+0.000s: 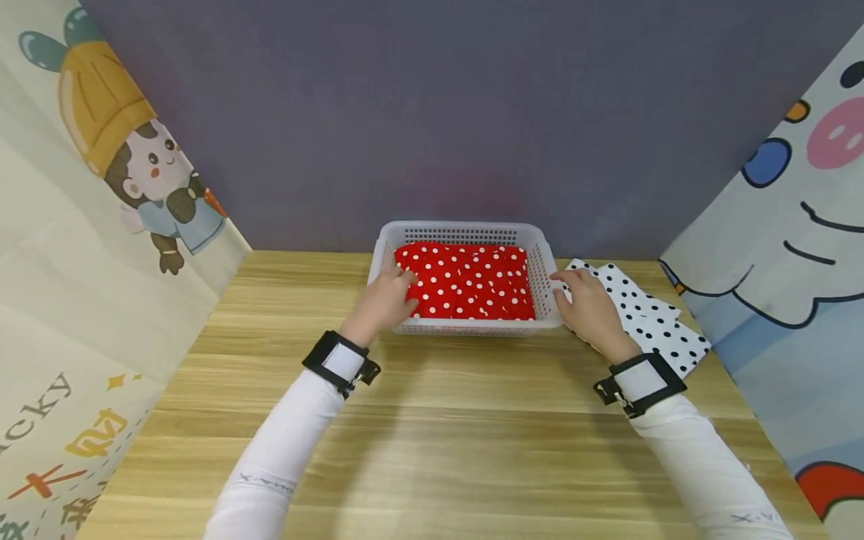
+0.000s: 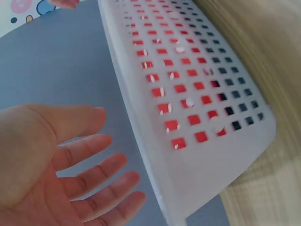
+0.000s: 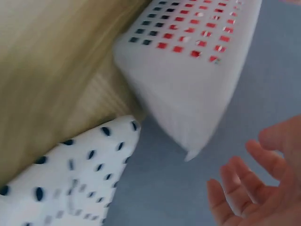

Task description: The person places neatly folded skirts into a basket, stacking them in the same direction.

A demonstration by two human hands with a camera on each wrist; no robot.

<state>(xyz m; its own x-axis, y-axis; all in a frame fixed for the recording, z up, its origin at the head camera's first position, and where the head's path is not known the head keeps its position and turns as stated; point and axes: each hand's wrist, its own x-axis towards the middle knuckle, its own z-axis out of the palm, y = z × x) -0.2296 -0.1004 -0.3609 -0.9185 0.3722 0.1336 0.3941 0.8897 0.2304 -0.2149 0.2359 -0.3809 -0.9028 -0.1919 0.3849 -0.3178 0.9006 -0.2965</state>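
Note:
A white perforated plastic basket (image 1: 466,326) stands toward the back of the table, with a red cloth (image 1: 469,281) with white dots lying spread inside it. Over the basket's left side is my left hand (image 1: 386,300), its fingers loosely bent with nothing between them. My right hand (image 1: 591,311) hovers by the right rim, fingertips close to it and slightly curved. In both wrist views, gaps show between the fingers of the left hand (image 2: 70,165) and right hand (image 3: 254,183) and the basket wall. White cloth (image 1: 664,341) with black dots lies to the right, partly under the right hand.
The wood-patterned table (image 1: 466,450) extends in front of the basket. A grey panel (image 1: 432,112) rises right behind it. Printed cartoon sheets flank the table, the left sheet (image 1: 81,300) and the right sheet (image 1: 790,360).

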